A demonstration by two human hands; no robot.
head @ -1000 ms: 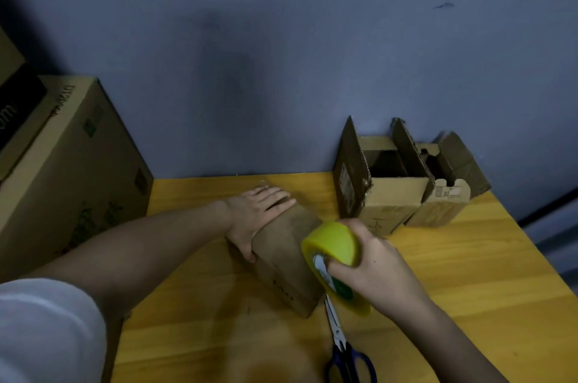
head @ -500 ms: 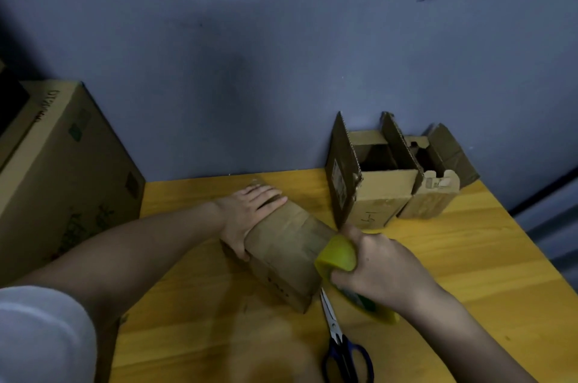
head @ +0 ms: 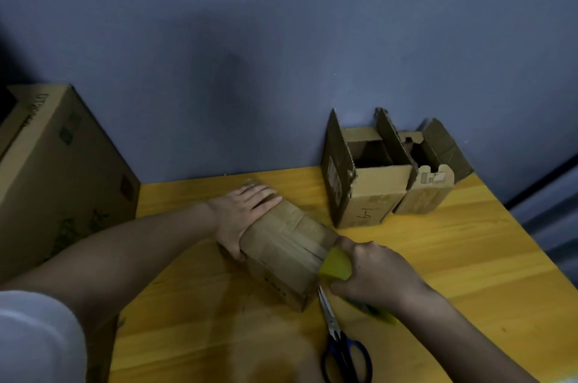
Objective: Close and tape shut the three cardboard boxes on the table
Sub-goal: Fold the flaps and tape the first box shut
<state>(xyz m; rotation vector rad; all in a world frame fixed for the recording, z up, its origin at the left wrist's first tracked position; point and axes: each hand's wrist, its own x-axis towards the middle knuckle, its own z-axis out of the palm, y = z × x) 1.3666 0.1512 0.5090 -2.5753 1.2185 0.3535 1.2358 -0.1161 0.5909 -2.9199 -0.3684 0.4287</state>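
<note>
A: While the left hand (head: 242,220) lies flat with straight fingers on the upper-left end of the closed box (head: 283,249), where is the tape?

B: The right hand (head: 373,278) grips the yellow tape roll (head: 336,265) at the box's lower-right end, near the centre of the frame; the box's long axis runs from upper left to lower right, so I judge the right hand is nearer for cutting; the scissors (head: 339,340) lie just below, blades pointing up toward the box.

A: And the others?

B: Two open boxes (head: 387,192) stand at the upper right of the table (head: 469,257).
</note>
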